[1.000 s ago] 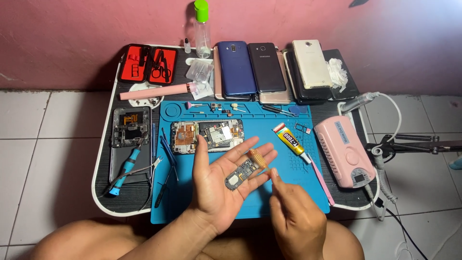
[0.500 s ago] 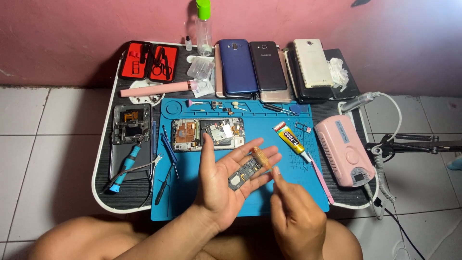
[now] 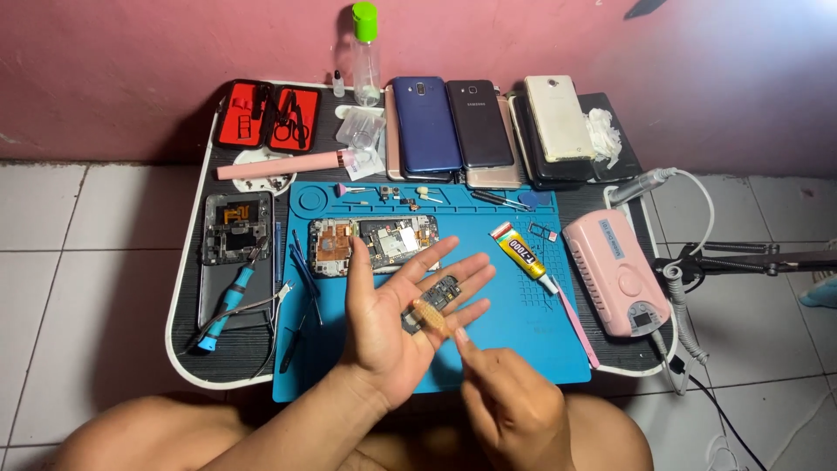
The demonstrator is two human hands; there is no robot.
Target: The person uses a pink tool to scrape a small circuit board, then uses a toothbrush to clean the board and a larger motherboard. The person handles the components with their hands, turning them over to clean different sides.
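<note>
While your left hand (image 3: 397,336) lies flat and open at lower centre, a small circuit board (image 3: 433,303) rests loose on its fingers. Your right hand (image 3: 514,410) pinches a tan tool (image 3: 431,317) against it. Judged light, stiff, fragile: hold by edges.

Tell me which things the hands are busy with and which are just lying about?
In use:
- left hand, open, palm up
- small dark circuit board lying on that palm
- tan brush-like tip touching the board
- right hand holding that tip

Lying about:
- blue rubber work mat
- opened phone frame
- yellow glue tube
- pink box-shaped machine
- blue-handled screwdriver
- dark blue phone
</note>
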